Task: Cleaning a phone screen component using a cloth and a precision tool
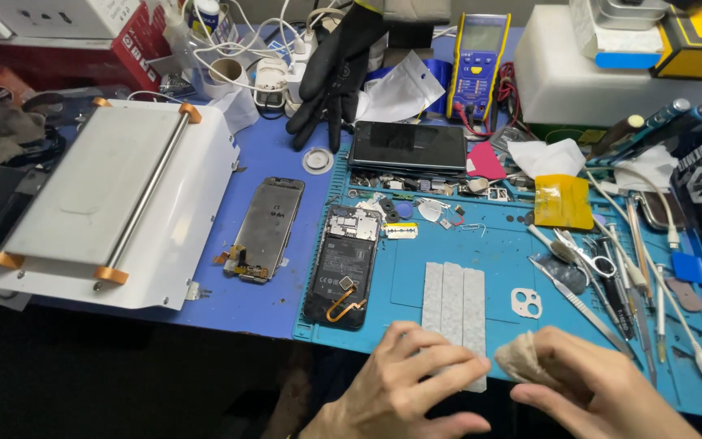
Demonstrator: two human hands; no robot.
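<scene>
A grey, three-ribbed rectangular pad is pinned flat on the blue silicone work mat by the left hand, whose fingers are spread narrowly over the near end, apparently so it is kept from sliding. A crumpled beige wiping cloth is pinched in the right hand, closed around it just beside the pad's right corner, probably for wiping. The pad is seen at the mat's front edge, close to the body, within easy reach. Behind it, an opened black phone body with exposed board and orange flex cable is laid back-up, and a detached silver phone frame is set left of it on the blue table. A white screen-separator machine with a metal roller bar is parked far left. Tweezers and scissors are ranged on the right. A black glove is draped at the back.
</scene>
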